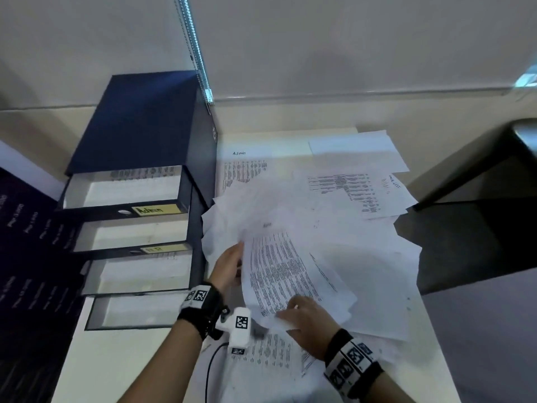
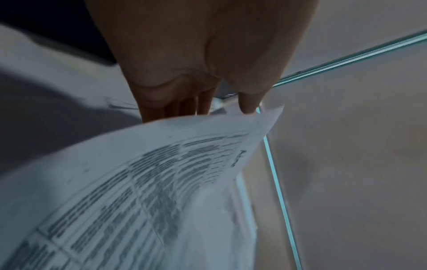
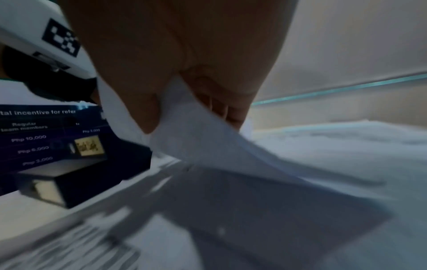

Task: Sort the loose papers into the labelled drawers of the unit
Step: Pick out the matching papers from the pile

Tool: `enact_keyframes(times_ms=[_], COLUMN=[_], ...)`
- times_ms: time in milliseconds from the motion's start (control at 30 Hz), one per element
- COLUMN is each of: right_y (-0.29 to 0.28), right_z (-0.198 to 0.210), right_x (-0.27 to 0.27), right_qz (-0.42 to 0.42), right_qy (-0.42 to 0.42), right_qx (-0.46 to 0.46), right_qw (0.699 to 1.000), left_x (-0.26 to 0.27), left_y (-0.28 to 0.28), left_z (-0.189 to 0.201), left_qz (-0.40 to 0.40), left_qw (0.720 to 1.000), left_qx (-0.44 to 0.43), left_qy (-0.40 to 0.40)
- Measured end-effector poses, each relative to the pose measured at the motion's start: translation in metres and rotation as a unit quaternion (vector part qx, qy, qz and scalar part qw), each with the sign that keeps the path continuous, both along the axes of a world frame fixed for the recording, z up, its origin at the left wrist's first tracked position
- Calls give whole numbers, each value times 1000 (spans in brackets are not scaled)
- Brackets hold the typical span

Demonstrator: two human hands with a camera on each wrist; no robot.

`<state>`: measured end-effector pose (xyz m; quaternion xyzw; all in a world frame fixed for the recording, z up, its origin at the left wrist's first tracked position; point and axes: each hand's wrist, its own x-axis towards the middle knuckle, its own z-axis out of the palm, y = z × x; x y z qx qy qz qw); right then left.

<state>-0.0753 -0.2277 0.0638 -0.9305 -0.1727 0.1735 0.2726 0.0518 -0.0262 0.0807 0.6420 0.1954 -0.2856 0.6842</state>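
A dark blue drawer unit [image 1: 139,120] stands at the table's left, its several drawers pulled out; the top one is labelled "Admin" [image 1: 154,210]. Loose printed papers [image 1: 354,187] lie scattered over the white table. Both hands lift a small sheaf of printed sheets [image 1: 279,269] off the pile. My left hand [image 1: 229,266] holds the sheaf's left edge, thumb on top [image 2: 248,104] and fingers behind the paper [image 2: 161,164]. My right hand [image 1: 302,318] pinches the sheaf's lower corner [image 3: 184,117] between thumb and fingers.
Another sheet headed "Admin" [image 1: 241,154] lies flat beside the unit. A dark printed board [image 1: 26,257] stands at the left of the unit. A black cable [image 1: 210,365] runs over the table's front. A dark surface [image 1: 476,228] lies at the right past the table edge.
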Motion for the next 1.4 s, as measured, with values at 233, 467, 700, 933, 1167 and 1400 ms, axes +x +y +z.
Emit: enact_keyframes(times_ms=[233, 467, 700, 933, 1167, 1400], right_y=[-35, -46, -53, -54, -51, -31], right_z=[-28, -29, -40, 28, 98, 51], right_x=[1, 21, 27, 56, 66, 58], right_qz=[-223, -448, -414, -405, -359, -381], right_qy=[72, 140, 195, 34, -118, -75], right_qx=[34, 95, 58, 247, 406, 215], right_qw=[972, 878, 887, 880, 832, 896], left_x=[-48, -58, -53, -26, -2, -17], left_y=[24, 9, -4, -10, -1, 1], left_z=[-98, -85, -59, 23, 102, 79], left_qz=[-52, -16, -104, -4, 53, 19], left_qw=[986, 977, 971, 976, 934, 945], left_qx=[154, 213, 217, 114, 23, 95], left_qy=[48, -28, -9, -185, -352, -311])
